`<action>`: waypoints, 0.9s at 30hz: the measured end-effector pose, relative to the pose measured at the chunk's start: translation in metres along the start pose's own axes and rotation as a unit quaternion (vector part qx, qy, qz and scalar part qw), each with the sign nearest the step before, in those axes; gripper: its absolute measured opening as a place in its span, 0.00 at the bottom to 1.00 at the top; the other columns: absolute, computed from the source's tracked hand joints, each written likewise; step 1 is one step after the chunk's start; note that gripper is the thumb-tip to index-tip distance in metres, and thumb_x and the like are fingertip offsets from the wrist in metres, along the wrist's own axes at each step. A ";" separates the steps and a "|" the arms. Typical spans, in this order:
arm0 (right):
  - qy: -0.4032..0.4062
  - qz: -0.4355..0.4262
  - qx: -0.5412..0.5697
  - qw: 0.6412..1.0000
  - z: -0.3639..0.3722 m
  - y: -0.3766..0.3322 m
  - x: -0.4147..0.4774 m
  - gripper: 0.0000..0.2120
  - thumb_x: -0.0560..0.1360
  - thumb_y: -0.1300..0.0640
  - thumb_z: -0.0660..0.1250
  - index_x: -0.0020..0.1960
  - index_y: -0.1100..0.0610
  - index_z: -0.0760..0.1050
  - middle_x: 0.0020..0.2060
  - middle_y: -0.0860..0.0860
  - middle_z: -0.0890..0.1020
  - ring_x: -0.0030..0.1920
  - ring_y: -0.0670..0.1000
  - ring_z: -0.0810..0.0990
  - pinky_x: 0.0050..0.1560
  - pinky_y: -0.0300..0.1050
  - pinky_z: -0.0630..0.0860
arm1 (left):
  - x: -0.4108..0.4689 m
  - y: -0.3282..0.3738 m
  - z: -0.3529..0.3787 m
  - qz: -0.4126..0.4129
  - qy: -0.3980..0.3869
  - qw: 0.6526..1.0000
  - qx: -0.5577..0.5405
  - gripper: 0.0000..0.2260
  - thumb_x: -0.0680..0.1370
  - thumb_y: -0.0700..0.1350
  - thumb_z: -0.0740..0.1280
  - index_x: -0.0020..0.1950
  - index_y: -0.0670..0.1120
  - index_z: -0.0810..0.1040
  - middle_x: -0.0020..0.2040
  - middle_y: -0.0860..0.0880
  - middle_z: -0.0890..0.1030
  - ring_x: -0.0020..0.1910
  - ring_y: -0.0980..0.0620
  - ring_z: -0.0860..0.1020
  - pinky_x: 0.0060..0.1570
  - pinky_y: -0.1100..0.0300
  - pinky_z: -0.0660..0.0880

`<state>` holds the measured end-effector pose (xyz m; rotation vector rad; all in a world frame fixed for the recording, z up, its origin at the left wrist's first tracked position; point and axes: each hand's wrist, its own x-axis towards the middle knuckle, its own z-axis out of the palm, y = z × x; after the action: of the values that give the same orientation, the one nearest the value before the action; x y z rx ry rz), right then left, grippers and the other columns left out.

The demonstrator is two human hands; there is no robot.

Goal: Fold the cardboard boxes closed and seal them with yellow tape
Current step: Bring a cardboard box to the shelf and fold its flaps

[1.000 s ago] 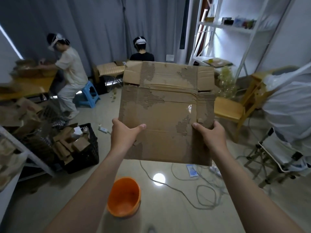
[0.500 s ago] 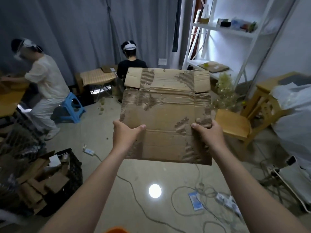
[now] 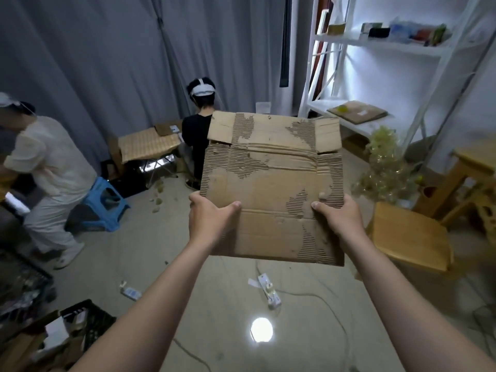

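A flattened brown cardboard box (image 3: pixel 271 183) with torn, peeled patches is held up in front of me, its top flaps standing upward. My left hand (image 3: pixel 208 218) grips its left edge, thumb on the front face and fingers behind. My right hand (image 3: pixel 339 218) grips the right edge the same way. No yellow tape is in view.
Two people work at the back left, one seated on a blue stool (image 3: pixel 103 205). A black crate (image 3: pixel 83 328) of cardboard scraps stands at the lower left. A power strip (image 3: pixel 269 294) and cables lie on the floor. White shelves (image 3: pixel 375 76) and wooden chairs (image 3: pixel 410 234) stand at the right.
My view has swung right and up, so the orange bucket dropped out of sight and the crate slid to the lower left. Both hands kept the same grip on the box.
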<state>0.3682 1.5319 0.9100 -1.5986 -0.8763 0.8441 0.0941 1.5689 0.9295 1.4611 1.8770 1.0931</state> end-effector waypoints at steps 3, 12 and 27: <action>-0.002 -0.007 -0.003 1.000 0.031 -0.022 0.074 0.15 0.71 0.54 0.78 0.55 0.49 0.77 0.51 0.47 0.84 0.52 0.52 0.83 0.56 0.52 0.80 | 0.077 0.019 0.022 0.001 0.005 1.000 0.001 0.42 0.67 0.59 0.79 0.68 0.42 0.61 0.66 0.42 0.75 0.64 0.40 0.75 0.62 0.47 0.74; -0.014 -0.031 0.005 0.999 0.135 -0.059 0.246 0.16 0.71 0.53 0.78 0.56 0.50 0.77 0.49 0.44 0.83 0.51 0.47 0.82 0.49 0.45 0.76 | 0.270 0.032 0.064 0.004 0.049 0.999 0.005 0.41 0.65 0.58 0.80 0.69 0.45 0.62 0.62 0.46 0.75 0.62 0.43 0.75 0.51 0.56 0.67; 0.071 -0.001 0.001 0.997 0.322 -0.107 0.582 0.17 0.72 0.54 0.77 0.59 0.51 0.77 0.53 0.46 0.84 0.54 0.50 0.82 0.56 0.49 0.77 | 0.689 0.063 0.187 0.042 -0.058 0.997 -0.017 0.38 0.65 0.56 0.81 0.63 0.46 0.62 0.63 0.44 0.77 0.61 0.43 0.77 0.56 0.53 0.75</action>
<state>0.3531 2.2055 0.9124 -1.6351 -0.7755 0.7198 0.0803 2.2857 0.9334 1.5626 1.7231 1.0496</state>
